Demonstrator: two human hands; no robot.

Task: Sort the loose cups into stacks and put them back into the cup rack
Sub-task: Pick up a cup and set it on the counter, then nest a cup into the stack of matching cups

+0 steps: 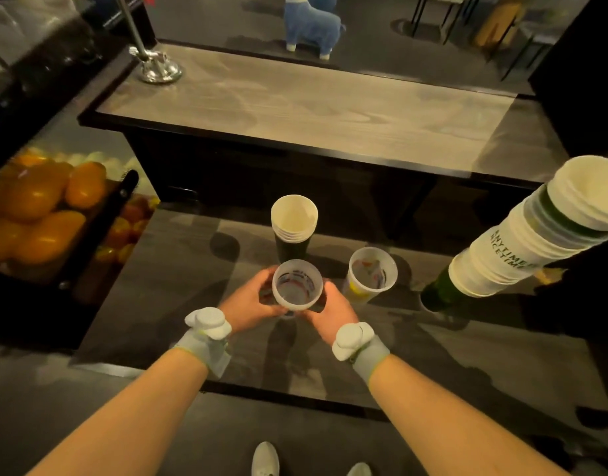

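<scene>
Shoe tips (265, 459) at frame bottom; left hand (251, 297) and right hand (332, 309) clasp one translucent plastic cup (296, 287) over the dark low counter (151, 304).

Grey wrist bands with white trackers (206, 323) on both wrists. Hands wrap the cup from either side, fingers curled round its wall. Cup upright, mouth up, colour print on its side; its base is hidden, possibly just off the counter. Just right of it, second translucent cup (372, 274), upright, standing apart. Behind the held cup, short stack of dark green paper cups (294, 221), white inside. Far right, tall leaning stack of white and green cups (522, 243), lettering on one; its foot unclear. Left, bin of oranges (38, 204). Beyond, raised wood-grain counter (295, 104) with chrome pole base (160, 68). Blue toy animal (313, 27) on the floor behind.
</scene>
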